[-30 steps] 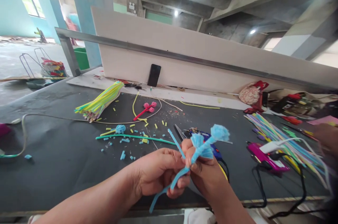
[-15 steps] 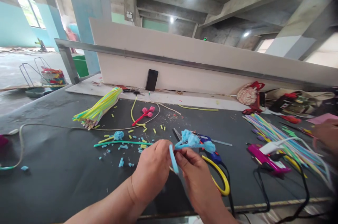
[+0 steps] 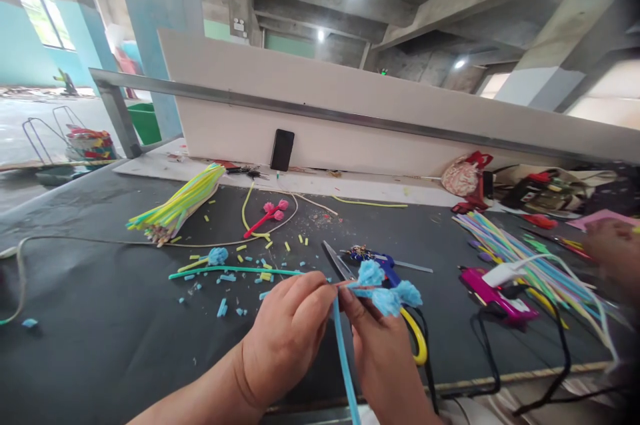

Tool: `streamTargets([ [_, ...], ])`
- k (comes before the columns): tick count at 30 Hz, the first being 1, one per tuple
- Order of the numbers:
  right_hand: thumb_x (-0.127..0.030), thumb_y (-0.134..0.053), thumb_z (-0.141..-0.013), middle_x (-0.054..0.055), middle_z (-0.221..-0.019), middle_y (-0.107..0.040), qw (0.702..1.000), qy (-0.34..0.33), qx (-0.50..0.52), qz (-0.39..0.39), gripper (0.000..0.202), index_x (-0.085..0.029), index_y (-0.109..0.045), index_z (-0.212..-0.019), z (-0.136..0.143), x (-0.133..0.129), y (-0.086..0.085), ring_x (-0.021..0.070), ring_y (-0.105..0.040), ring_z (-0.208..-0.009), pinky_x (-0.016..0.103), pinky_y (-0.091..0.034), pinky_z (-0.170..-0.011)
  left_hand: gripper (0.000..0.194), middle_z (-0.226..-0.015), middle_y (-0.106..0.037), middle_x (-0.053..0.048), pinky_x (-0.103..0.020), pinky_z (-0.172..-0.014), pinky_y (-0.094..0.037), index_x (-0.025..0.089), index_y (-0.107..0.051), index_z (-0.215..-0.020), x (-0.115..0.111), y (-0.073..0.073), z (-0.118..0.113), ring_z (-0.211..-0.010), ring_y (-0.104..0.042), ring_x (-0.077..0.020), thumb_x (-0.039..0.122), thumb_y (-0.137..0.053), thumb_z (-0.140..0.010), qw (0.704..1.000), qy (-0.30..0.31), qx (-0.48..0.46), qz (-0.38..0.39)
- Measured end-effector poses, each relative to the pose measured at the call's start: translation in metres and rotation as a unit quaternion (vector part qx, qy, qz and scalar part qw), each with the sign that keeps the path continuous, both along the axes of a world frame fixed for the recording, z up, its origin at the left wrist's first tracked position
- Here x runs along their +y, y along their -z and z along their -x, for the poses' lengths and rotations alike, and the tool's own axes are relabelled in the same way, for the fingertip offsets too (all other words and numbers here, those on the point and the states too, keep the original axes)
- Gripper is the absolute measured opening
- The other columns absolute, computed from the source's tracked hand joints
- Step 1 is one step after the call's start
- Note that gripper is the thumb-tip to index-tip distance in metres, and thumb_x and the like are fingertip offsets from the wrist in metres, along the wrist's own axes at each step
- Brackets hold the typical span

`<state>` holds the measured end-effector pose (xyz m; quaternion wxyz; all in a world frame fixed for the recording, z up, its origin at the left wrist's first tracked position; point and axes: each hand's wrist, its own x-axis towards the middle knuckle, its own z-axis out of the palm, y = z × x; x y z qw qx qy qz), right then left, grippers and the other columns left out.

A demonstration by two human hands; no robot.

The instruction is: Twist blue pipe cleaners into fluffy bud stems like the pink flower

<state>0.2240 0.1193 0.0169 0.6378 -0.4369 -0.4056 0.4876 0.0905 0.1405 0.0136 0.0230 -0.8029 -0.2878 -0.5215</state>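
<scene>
Bare concrete beams and lit ceiling lamps are seen above a long white upright panel [image 3: 350, 78], crossed by a grey metal rail [image 3: 260, 99]. Below it, a dark grey worktop [image 3: 100, 325] is strewn with short blue and yellow cuttings [image 3: 265, 276]. At its near edge, a sprig of three fluffy light-blue heads [image 3: 386, 301] is held between both hands, just above the surface. Its stems are gripped by the right hand [image 3: 373, 341], with the thumb pressed against the fingers. The left hand [image 3: 293, 318] is curled nearly closed, its fingertips pinched at the stem end; the exact hold is partly hidden by its own back. From where the hands meet, a long light-blue fuzzy strip [image 3: 343, 351] is left hanging downward.

Behind the hands, yellow-handled scissors [image 3: 419, 338] are partly covered by the right hand and the sprig, near a blue-handled tool [image 3: 391, 270]. A straight teal fuzzy stem [image 3: 235, 269] is partly hidden by the left hand. Farther back, a pink three-headed sprig [image 3: 267, 217] is laid near a bundle of yellow-green stems [image 3: 177, 203]. To the right, pastel stems [image 3: 525, 261] are spread beside a magenta device [image 3: 495, 298], near another person's hand [image 3: 613, 245], which is blurred.
</scene>
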Motion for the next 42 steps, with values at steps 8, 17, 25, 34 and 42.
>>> streamTargets([
  [8, -0.038, -0.079, -0.062, 0.0, -0.068, -0.066, 0.999, 0.012, -0.027, 0.045, 0.024, -0.019, -0.067, -0.071, -0.002, 0.001, -0.005, 0.0175, -0.058, -0.071, 0.03, -0.047, -0.073, 0.014, -0.071, -0.057, -0.003, -0.023, -0.055, -0.044, 0.017, -0.052, -0.076, -0.003, -0.004, -0.002, -0.061, -0.051, -0.013, 0.006, -0.046, -0.084, 0.999, 0.019, 0.009, 0.028],
  [17, -0.044, -0.07, -0.068, 0.001, -0.063, -0.062, 0.986, 0.037, -0.16, 0.015, 0.026, -0.018, -0.068, -0.069, 0.001, 0.0, -0.009, 0.0186, -0.055, -0.067, 0.028, -0.046, -0.065, 0.014, -0.071, -0.053, 0.0, -0.022, -0.064, -0.042, 0.018, -0.051, -0.081, -0.008, 0.001, -0.007, -0.064, -0.049, -0.0106, 0.02, -0.042, -0.091, 0.937, 0.111, -0.147, 0.295],
  [25, -0.047, -0.07, -0.07, -0.004, -0.05, -0.049, 0.996, -0.036, -0.077, 0.028, 0.031, -0.019, -0.059, -0.064, 0.002, 0.004, -0.002, 0.0108, -0.046, -0.043, 0.022, -0.042, -0.041, 0.015, -0.062, -0.053, 0.002, -0.025, -0.058, -0.046, 0.016, -0.051, -0.079, -0.004, -0.009, -0.013, -0.056, -0.052, -0.0113, 0.029, -0.049, -0.087, 0.717, 0.26, -0.338, 0.55],
  [34, -0.035, -0.062, -0.083, -0.004, -0.052, -0.054, 0.985, -0.154, -0.076, -0.024, 0.018, -0.02, -0.057, -0.074, -0.007, 0.007, 0.004, 0.0126, -0.054, -0.035, 0.025, -0.047, -0.037, 0.015, -0.057, -0.055, 0.0, -0.021, -0.042, -0.044, 0.014, -0.053, -0.074, 0.002, -0.011, -0.009, -0.042, -0.051, -0.0097, 0.026, -0.054, -0.083, 0.565, 0.332, -0.383, 0.651],
  [42, -0.029, -0.061, -0.084, -0.006, -0.051, -0.053, 0.982, -0.187, 0.013, -0.032, 0.011, -0.019, -0.058, -0.08, -0.009, 0.016, 0.001, 0.0142, -0.059, -0.039, 0.03, -0.053, -0.041, 0.023, -0.067, -0.061, -0.005, -0.019, -0.045, -0.047, 0.009, -0.059, -0.076, 0.013, -0.013, -0.002, -0.047, -0.055, -0.0083, 0.032, -0.06, -0.081, 0.531, 0.39, -0.341, 0.671],
])
